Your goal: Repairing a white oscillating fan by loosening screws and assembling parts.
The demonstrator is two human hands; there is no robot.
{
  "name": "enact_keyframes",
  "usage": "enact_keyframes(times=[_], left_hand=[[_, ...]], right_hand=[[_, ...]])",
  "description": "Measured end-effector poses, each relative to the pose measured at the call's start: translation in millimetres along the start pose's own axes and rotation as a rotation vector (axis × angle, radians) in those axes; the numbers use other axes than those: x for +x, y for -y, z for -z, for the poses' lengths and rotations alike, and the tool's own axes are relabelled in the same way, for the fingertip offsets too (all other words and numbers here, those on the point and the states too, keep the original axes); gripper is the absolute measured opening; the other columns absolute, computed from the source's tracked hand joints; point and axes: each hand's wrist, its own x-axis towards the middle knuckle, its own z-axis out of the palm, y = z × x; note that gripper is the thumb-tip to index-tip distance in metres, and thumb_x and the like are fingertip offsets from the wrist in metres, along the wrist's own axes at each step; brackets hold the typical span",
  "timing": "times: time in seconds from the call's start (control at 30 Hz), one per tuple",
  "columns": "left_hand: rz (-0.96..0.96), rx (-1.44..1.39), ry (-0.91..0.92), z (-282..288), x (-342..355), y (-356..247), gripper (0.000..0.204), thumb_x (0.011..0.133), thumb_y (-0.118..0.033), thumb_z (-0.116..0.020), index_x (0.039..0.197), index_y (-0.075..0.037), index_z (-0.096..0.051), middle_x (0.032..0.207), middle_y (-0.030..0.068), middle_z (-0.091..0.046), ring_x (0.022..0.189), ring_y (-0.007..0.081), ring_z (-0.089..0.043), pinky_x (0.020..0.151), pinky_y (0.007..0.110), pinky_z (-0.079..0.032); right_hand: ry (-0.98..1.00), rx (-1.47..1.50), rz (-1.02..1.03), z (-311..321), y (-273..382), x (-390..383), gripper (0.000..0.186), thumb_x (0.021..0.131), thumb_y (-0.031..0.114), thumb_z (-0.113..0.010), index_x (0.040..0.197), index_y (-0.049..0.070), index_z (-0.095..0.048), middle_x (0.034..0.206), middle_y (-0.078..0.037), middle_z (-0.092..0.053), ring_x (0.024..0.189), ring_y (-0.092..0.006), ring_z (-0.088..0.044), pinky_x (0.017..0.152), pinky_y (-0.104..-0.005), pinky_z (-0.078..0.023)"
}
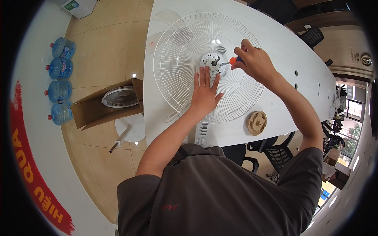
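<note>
A white wire fan guard [177, 70] lies flat on the white table [283, 51], with the white motor hub [212, 63] and its shaft at its centre. My left hand [204, 92] rests flat on the guard just below the hub, fingers spread. My right hand [254, 61] grips a screwdriver with an orange handle [234, 60]; its tip points left into the hub. A clear fan blade [165, 17] lies under the guard at the far left.
A round tan part [256, 122] lies on the table near its front edge. On the floor to the left are a cardboard box [92, 110] holding another guard [120, 96], a white fan base with pole [128, 131], and several blue water bottles [60, 78]. Black chairs [271, 151] stand nearby.
</note>
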Motion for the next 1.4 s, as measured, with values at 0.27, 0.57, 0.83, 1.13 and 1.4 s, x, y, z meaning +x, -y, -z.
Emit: enact_keyframes(times=[0.27, 0.57, 0.83, 1.13, 1.4], left_hand=[[0.001, 0.048, 0.005, 2, -2, 1, 0.076, 0.098, -0.051, -0.055, 0.155, -0.006, -0.035, 0.160, 0.0379, -0.014, 0.151, 0.0524, -0.008, 0.121, 0.064, -0.006], [-0.010, 0.055, 0.014, 3, 0, -1, 0.074, 0.098, -0.050, -0.055, 0.155, -0.006, -0.037, 0.160, 0.0384, -0.016, 0.151, 0.0525, -0.010, 0.121, 0.064, -0.007], [-0.008, 0.069, 0.013, 3, 0, -1, 0.075, 0.098, -0.050, -0.055, 0.155, -0.004, -0.036, 0.159, 0.0390, -0.015, 0.151, 0.0531, -0.009, 0.121, 0.064, -0.006], [0.001, 0.052, 0.016, 1, 0, -1, 0.076, 0.099, -0.051, -0.053, 0.155, -0.004, -0.034, 0.160, 0.0386, -0.013, 0.151, 0.0529, -0.007, 0.121, 0.064, -0.004], [-0.007, 0.066, 0.019, 2, 0, -1, 0.075, 0.099, -0.050, -0.054, 0.155, -0.005, -0.035, 0.160, 0.0383, -0.014, 0.151, 0.0526, -0.008, 0.121, 0.064, -0.007]], right_hand=[[0.049, -0.346, 0.192, 6, 6, -5, 0.038, 0.081, 0.009, -0.080, 0.114, 0.000, -0.064, 0.118, -0.013, -0.059, 0.113, -0.0242, -0.061, 0.080, -0.0306, -0.060], [0.071, -0.354, 0.185, 14, 0, 4, 0.015, 0.082, 0.006, -0.078, 0.092, -0.003, -0.072, 0.092, -0.017, -0.071, 0.079, -0.0220, -0.070, 0.064, -0.0312, -0.058], [0.309, -0.061, -0.145, 22, 15, 4, 0.025, 0.087, 0.014, -0.078, 0.099, -0.002, -0.063, 0.076, -0.019, -0.069, 0.066, -0.0286, -0.070, 0.054, -0.0341, -0.052], [0.066, -0.175, 0.153, 6, -10, -15, 0.045, 0.078, 0.002, -0.081, 0.115, 0.000, -0.055, 0.107, -0.020, -0.064, 0.082, -0.0283, -0.071, 0.063, -0.0340, -0.058], [0.025, -0.168, 0.184, 16, 11, 2, 0.025, 0.080, 0.002, -0.078, 0.103, -0.003, -0.069, 0.102, -0.017, -0.067, 0.082, -0.0254, -0.071, 0.065, -0.0326, -0.059]])
